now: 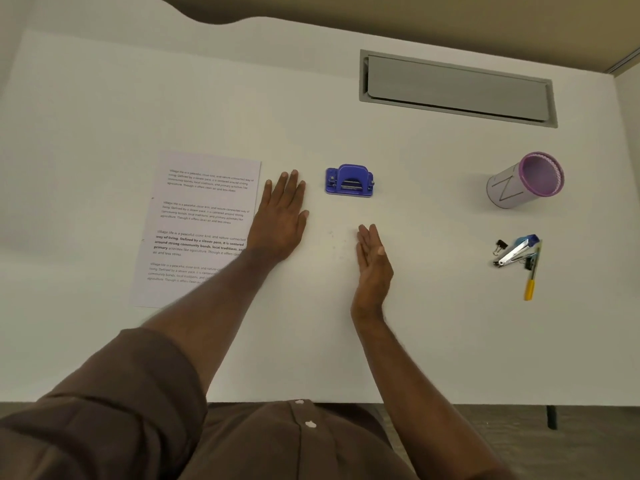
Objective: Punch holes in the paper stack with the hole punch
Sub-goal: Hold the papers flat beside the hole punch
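Note:
A stack of printed paper (194,223) lies flat on the white desk (415,323), left of centre. The blue hole punch (349,181) stands on the desk to the right of the paper, apart from it. My left hand (280,220) rests palm down on the desk between the paper's right edge and the punch, fingers extended, holding nothing. My left forearm crosses the paper's lower right corner. My right hand (374,265) stands on its edge below the punch, fingers straight, empty.
A purple-rimmed pen cup (524,180) lies tipped on its side at the right. Below it sit a stapler (517,251), a black binder clip (499,247) and a yellow pen (530,282). A grey cable hatch (457,88) is set into the desk's far side.

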Available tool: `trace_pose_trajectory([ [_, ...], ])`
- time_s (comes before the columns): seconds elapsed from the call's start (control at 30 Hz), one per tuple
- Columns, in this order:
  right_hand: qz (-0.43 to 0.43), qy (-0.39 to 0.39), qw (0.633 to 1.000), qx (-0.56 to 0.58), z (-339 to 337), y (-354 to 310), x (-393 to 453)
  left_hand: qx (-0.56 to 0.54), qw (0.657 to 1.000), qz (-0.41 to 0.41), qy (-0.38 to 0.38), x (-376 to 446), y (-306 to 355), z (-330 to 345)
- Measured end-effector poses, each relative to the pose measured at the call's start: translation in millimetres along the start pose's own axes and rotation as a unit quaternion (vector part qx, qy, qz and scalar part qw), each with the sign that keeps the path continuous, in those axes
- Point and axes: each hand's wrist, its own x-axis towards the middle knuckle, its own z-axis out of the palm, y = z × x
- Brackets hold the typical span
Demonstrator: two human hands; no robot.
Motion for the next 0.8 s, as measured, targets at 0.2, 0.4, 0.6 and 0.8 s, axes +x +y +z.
trace_pose_trajectory([
  [0.2,0.001,-0.028,1.0,0.013,59.9,2.5,24.4,-0.004,1.0,0.007,0.016,-1.0,-0.9,2.4],
  [0.4,0.096,-0.04,0.994,0.035,55.4,-14.7,43.9,-0.011,0.999,0.015,0.028,-2.2,-0.6,1.9],
  [0.6,0.18,-0.21,0.947,-0.162,-11.1,-35.4,31.8,-0.012,0.999,0.011,0.031,-1.7,-0.3,2.1],
  [0.8,0.25,-0.266,0.903,-0.225,-22.5,-28.5,23.4,-0.017,0.999,0.011,0.034,-3.3,0.5,0.9],
])
